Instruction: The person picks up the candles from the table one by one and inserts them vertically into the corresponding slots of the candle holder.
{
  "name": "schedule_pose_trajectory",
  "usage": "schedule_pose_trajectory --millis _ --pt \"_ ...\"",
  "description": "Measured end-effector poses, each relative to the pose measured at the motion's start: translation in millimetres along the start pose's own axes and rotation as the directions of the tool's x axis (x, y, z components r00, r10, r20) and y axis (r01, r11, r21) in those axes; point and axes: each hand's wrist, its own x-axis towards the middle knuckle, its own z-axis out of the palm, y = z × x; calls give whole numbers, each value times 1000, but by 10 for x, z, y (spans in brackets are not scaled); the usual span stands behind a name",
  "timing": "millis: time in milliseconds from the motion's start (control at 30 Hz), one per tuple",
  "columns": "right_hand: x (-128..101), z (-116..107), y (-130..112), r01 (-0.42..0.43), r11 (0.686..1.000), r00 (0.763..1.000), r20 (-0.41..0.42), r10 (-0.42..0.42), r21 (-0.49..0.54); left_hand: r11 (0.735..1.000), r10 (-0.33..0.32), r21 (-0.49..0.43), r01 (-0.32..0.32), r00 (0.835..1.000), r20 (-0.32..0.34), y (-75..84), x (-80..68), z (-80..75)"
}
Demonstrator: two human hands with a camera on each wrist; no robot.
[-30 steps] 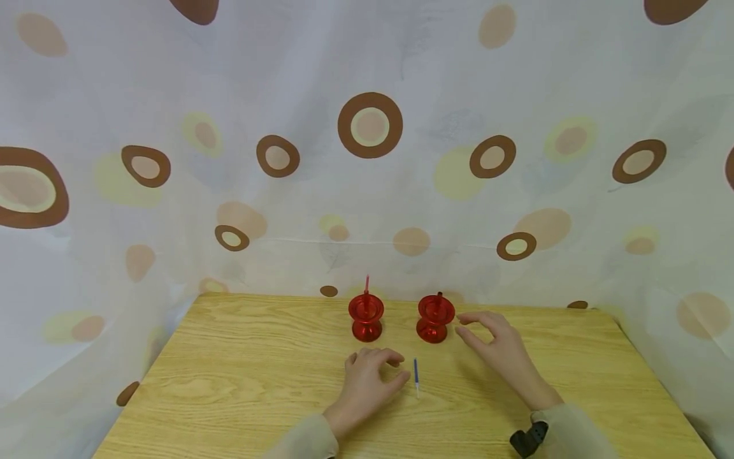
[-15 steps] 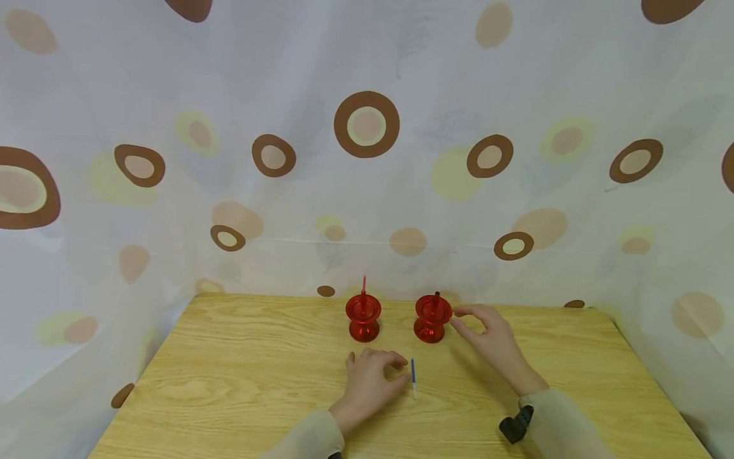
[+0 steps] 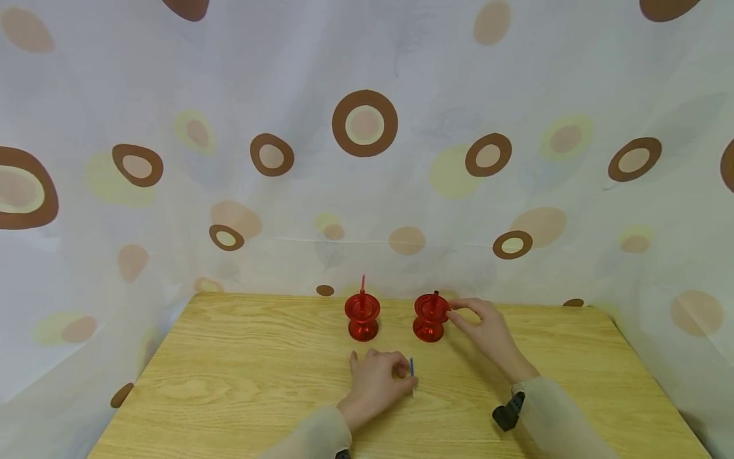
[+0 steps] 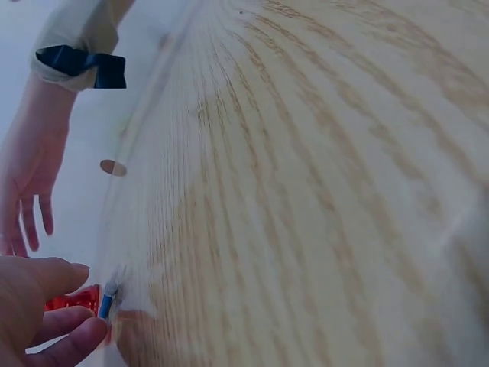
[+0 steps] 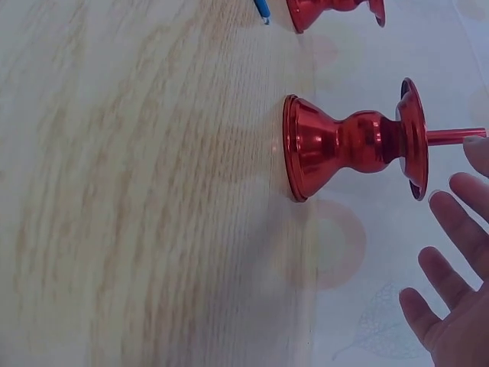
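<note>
Backdrop: pale hanging sheet (image 3: 321, 210) printed with brown rings, tan ovals and yellow patches; it rises behind the table and at both sides.
Table (image 3: 241, 389), one: light wood, visible grain.
Blue stick (image 3: 411, 366), one: slim, pale at the end nearer the person; lying on the table in front of the two holders, just beside the left thumb.
Left holder (image 3: 363, 329), one: shiny red, flared foot, narrow waist, dish on top; upright near the far edge, with a slim pink stick (image 3: 363, 284) standing in it.
Right holder (image 3: 428, 329), one: same red form, upright; my right wrist view shows a thin red tube (image 5: 451, 137) rising from its dish.
Left hand (image 3: 378, 381): released, thumb and forefinger parted about the blue stick; I cannot tell whether they touch it.
Right hand (image 3: 489, 333): released, fingers spread, thumb and forefinger at the right holder's rim; contact I cannot confirm.
Sleeves (image 3: 553, 411), two: beige; black device (image 3: 507, 414) at the right cuff.
</note>
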Motion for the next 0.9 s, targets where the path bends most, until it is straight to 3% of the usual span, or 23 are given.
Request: schedule_pose_trajectory --millis 233,467,900 --pt "72 42 13 -10 1000 998 58 11 -5 999 -16 42 16 1000 14 43 4 19" --pt "113 85 34 33 999 998 48 -33 -8 998 -28 54 27 1000 9 99 10 12" --pt "146 87 64 30 1000 998 54 -31 8 992 -15 124 15 1000 0 141 37 38"
